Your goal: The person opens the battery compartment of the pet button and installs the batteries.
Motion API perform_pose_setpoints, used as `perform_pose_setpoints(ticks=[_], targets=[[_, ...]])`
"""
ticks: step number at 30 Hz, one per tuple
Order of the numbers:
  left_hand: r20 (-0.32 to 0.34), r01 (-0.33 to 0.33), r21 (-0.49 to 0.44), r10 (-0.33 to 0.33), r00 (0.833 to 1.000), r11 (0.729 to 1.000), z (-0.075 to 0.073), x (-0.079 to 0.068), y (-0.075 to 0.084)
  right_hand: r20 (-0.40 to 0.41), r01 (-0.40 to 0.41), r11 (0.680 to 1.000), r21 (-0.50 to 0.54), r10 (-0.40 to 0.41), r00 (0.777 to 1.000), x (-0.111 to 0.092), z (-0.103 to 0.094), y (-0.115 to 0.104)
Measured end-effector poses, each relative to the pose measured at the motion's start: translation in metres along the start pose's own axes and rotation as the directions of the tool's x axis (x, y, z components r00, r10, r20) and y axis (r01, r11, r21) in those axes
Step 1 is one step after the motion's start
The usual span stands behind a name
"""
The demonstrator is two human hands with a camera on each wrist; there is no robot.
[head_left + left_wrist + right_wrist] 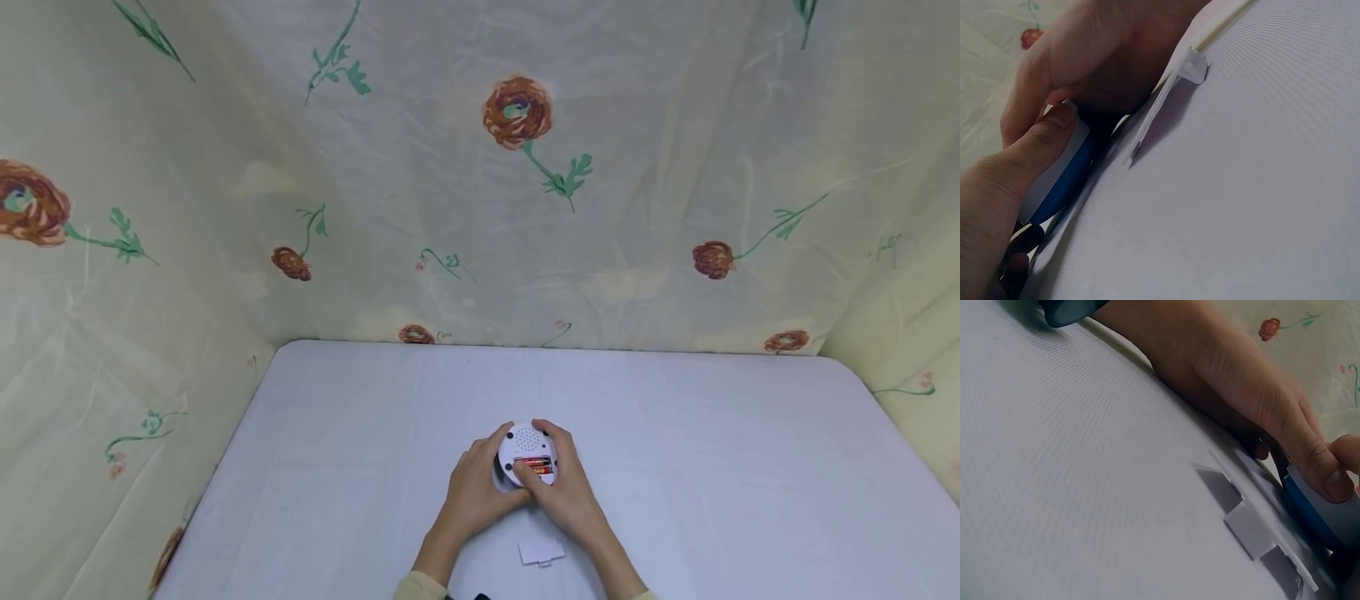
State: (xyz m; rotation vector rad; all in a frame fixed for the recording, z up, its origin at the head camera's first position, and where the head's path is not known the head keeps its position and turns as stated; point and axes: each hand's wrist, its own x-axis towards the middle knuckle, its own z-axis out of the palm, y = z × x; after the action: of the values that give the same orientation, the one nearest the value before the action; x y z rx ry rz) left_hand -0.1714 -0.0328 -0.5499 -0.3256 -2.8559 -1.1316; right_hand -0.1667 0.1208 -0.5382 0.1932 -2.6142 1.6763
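Note:
A round white device [527, 439] with speaker holes and dark feet is held between both hands, its perforated face up. Its side is blue, as the left wrist view shows. Red batteries [542, 467] lie in its uncovered compartment. My left hand [474, 492] grips the left edge, its thumb on the near rim. With its fingers round the right edge, my right hand [568, 496] rests its thumb over the left end of the batteries. A white battery cover [542, 550] with a small tab lies on the table, nearer than the device and between the forearms.
The white-covered table [337, 450] extends to both sides of the hands. Flower-patterned curtains [615, 275] stand behind it and at its sides. A dark object [482, 597] peeks in at the bottom edge of the head view.

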Motion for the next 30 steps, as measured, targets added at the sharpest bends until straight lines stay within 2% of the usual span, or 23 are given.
perform_pose_setpoints(ticks=[25,30], targets=[[-0.002,-0.002,-0.013,0.002,1.000,1.000,0.0000,0.0000,-0.0012,-0.007,-0.015,1.000,0.005,0.015,1.000,-0.0006,0.0006,-0.0027],[-0.014,-0.020,-0.004,0.020,1.000,1.000,0.0001,0.0012,-0.0018,-0.017,-0.007,1.000,-0.005,0.007,1.000,-0.0002,0.0005,-0.0022]])
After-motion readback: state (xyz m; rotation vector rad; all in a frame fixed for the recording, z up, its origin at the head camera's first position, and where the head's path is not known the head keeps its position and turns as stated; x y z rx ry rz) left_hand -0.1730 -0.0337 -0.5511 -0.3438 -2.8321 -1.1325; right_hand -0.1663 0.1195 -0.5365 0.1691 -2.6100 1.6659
